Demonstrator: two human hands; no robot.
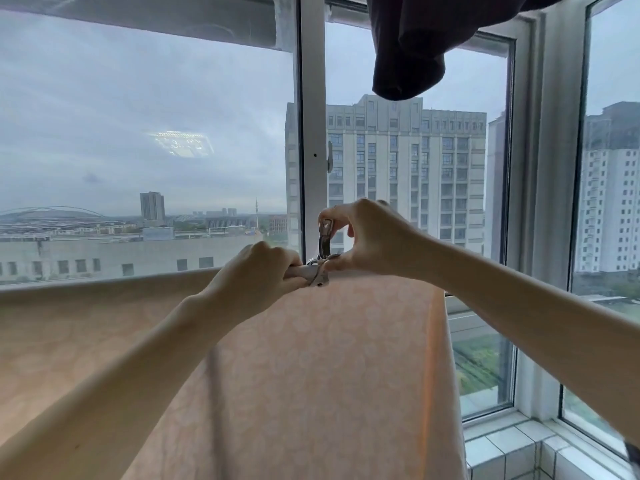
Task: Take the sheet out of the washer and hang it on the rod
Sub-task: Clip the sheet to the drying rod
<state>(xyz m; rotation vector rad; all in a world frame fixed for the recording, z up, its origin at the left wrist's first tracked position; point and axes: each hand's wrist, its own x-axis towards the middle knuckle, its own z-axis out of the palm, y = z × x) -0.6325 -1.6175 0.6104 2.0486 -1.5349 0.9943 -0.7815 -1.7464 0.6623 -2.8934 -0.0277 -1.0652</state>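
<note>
Tight at the clip, open to the left

Both hands crowd the metal clip (323,252) on the sheet's (311,358) top fold: left hand (256,271) just beside it, right hand (367,237) pinching it from above. The window frame (313,133) stands right behind, and a dark cloth (408,53) hangs overhead on the right. Leftward the fold runs bare, open air above it. The sheet blocks everything below.

Sheet (311,358) over rod; window (173,133) behind

Dark cloth (408,46) hangs top centre, white window frame (313,116) behind, tiled sill (512,448) btm right.
</note>
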